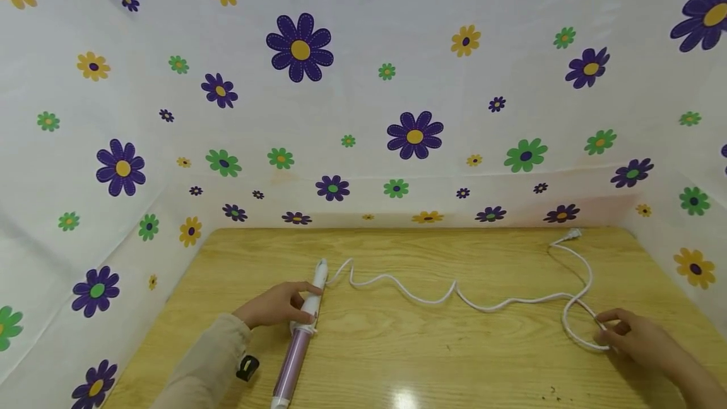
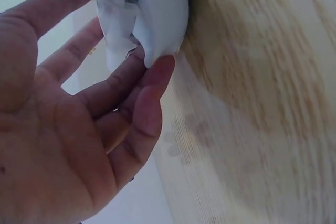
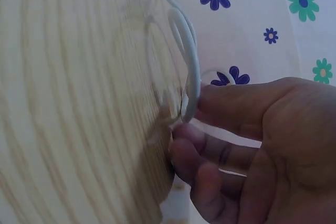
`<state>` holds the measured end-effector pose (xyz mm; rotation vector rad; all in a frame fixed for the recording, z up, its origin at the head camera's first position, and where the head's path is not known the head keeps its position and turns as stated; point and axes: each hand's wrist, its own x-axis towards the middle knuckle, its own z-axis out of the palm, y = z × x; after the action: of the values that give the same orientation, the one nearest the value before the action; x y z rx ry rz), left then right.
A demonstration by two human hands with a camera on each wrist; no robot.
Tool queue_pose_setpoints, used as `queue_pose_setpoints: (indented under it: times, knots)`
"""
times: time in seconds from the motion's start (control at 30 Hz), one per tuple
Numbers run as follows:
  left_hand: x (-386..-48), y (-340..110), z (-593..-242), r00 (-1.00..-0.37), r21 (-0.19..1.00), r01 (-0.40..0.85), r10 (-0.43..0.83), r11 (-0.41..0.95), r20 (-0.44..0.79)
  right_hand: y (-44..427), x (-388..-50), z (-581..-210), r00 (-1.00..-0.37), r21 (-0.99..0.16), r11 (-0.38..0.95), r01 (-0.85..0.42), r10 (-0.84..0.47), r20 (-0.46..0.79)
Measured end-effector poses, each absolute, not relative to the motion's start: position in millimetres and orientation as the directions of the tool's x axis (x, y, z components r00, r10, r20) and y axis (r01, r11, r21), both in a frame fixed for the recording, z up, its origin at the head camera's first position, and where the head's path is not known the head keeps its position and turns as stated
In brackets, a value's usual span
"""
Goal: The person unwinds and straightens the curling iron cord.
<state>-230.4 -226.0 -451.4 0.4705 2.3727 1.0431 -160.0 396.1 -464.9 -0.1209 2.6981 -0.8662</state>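
Observation:
A curling iron (image 1: 293, 358) with a white handle and a purple barrel lies aslant on the table, its barrel toward the near edge. My left hand (image 1: 278, 305) grips its white handle from the left, thumb and fingers on opposite sides. In the left wrist view, fingertips hold the white part (image 2: 163, 19) just beside the purple barrel. From the handle's far end a white cord (image 1: 420, 299) runs in waves to the right and loops. My right hand (image 1: 642, 341) pinches that loop between thumb and fingers; the right wrist view shows the doubled cord (image 3: 191, 72) at the fingertips.
The cord ends in a white plug (image 1: 575, 233) near the table's back right edge. A small black object (image 1: 247, 368) sits beside my left sleeve (image 1: 210, 358). Flower-patterned white sheeting (image 1: 352, 100) stands behind the wooden table (image 1: 431, 352) and along both sides.

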Motion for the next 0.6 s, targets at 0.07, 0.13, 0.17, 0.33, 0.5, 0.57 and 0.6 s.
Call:
queue_pose_setpoints:
  times: [0.07, 0.13, 0.17, 0.33, 0.5, 0.57, 0.6]
  knots:
    - [-230.2, -226.2, -451.6, -0.827, 0.742, 0.108, 0.474, 0.661, -0.302, 396.1, -159.5, -470.0, -0.942, -0.656, 0.753, -0.057, -0.259, -0.215]
    - [-230.5, -227.4, -451.7, -0.848, 0.725, 0.096, 0.437, 0.682, -0.298, 393.6, -160.8, -473.8, -0.919, -0.736, 0.666, -0.121, -0.355, -0.169]
    - [-230.9, -228.1, -451.8, -0.859, 0.721, 0.085, 0.417, 0.688, -0.297, 391.2, -161.9, -475.1, -0.906, -0.765, 0.627, -0.147, -0.396, -0.151]
    - [-234.9, -232.6, -454.0, -0.880, 0.734, 0.058, 0.381, 0.677, -0.282, 373.4, -166.8, -473.0, -0.893, -0.743, 0.645, -0.179, -0.423, -0.152]
    - [-236.9, -232.4, -455.8, -0.875, 0.743, 0.058, 0.392, 0.666, -0.284, 349.1, -168.7, -467.4, -0.941, -0.576, 0.790, -0.210, -0.324, -0.102]
    - [-236.9, -231.5, -455.5, -0.876, 0.739, 0.054, 0.387, 0.672, -0.288, 339.3, -169.4, -464.8, -0.952, -0.536, 0.819, -0.205, -0.293, -0.084]
    - [-236.9, -231.0, -455.2, -0.876, 0.738, 0.053, 0.386, 0.672, -0.288, 334.4, -169.6, -463.4, -0.957, -0.524, 0.830, -0.194, -0.277, -0.084]
